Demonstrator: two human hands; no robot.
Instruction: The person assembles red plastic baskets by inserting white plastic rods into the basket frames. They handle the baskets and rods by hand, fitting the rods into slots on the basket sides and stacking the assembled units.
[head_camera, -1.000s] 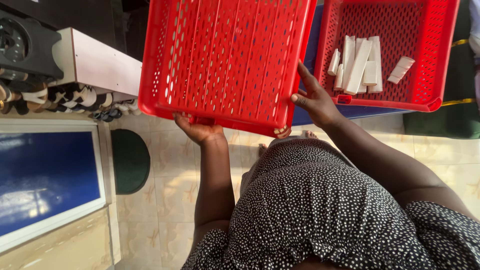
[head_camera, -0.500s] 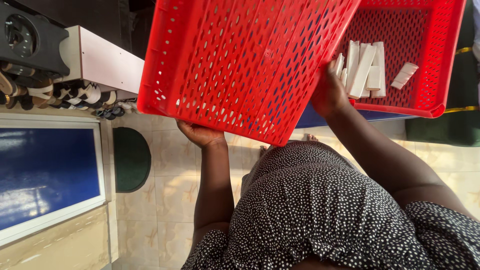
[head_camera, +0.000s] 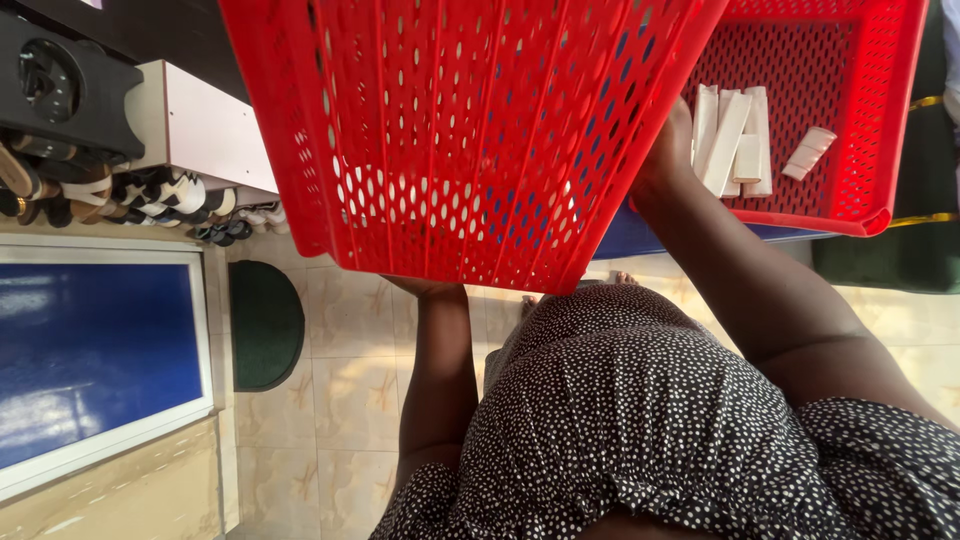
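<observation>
I hold a large empty red perforated basket tilted up in front of me, its bottom facing the camera. My right hand grips its right edge. My left hand is under its lower edge and mostly hidden by it; only the wrist shows. Behind and to the right, a second red basket rests on a blue surface. It holds several white rectangular blocks. My right hand is just left of those blocks.
Several shoes lie in a row under a white shelf at the left, with a black device on top. A dark green mat lies on the tiled floor beside a blue framed panel.
The held basket has tilted further up and swung nearer the camera, now covering my left hand. My right hand slid up along its right edge.
</observation>
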